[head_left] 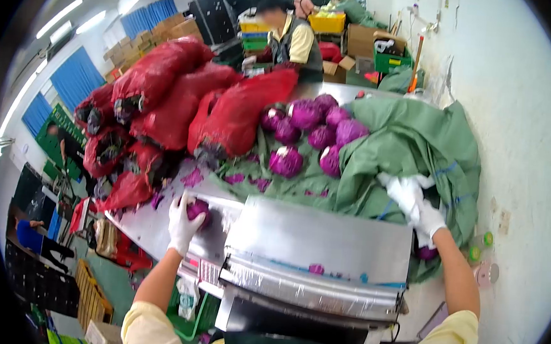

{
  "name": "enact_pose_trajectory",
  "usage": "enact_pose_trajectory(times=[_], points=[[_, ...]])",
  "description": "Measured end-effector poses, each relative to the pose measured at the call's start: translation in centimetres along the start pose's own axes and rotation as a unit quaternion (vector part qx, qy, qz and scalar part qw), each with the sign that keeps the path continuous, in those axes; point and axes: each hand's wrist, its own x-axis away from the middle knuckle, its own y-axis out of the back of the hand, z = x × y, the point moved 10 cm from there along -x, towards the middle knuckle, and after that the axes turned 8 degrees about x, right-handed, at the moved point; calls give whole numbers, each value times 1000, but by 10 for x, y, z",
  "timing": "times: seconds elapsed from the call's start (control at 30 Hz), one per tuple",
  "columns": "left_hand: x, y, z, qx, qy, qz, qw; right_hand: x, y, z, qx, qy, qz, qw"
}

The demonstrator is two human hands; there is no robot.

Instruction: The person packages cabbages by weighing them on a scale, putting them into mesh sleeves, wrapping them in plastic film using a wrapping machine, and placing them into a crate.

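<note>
In a white glove, my left hand (184, 226) curls against a trimmed red cabbage (198, 214) on the steel surface left of the film-wrapping machine (322, 238). My right hand (429, 218), also gloved, reaches out to the right and grips a bunched white cloth (405, 189) over a green tarp (410, 136). Part of another red cabbage (427, 252) shows just below the right wrist. Several peeled red cabbages (304, 115) lie in a heap on the tarp beyond the machine.
Red mesh sacks (185, 103) of cabbage are piled at the left of the table. Purple leaf scraps (193, 178) litter the surface. Across the table stands a co-worker (289, 43). A white wall (512, 123) bounds the right side. A green crate (194, 318) sits below.
</note>
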Motion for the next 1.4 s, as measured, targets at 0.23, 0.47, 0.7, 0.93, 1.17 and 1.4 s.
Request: enact_pose_trajectory(times=[0.23,0.47,0.7,0.93,1.17,1.4], points=[[-1,30,30,47,27,-146,988,49,109,-2,204,-41,-189,960],[16,56,-95,432,6,-113,895,141,248,17,-243,-67,-298,921],[120,5,-325,669,7,252,699,241,185,191,-423,142,-294,845],[157,-17,-319,655,67,193,728,291,110,193,-478,42,-354,803],[167,-27,-305,616,220,92,751,306,99,221,-626,270,-150,716],[176,-74,-326,807,196,361,425,268,90,189,-669,171,-289,663]])
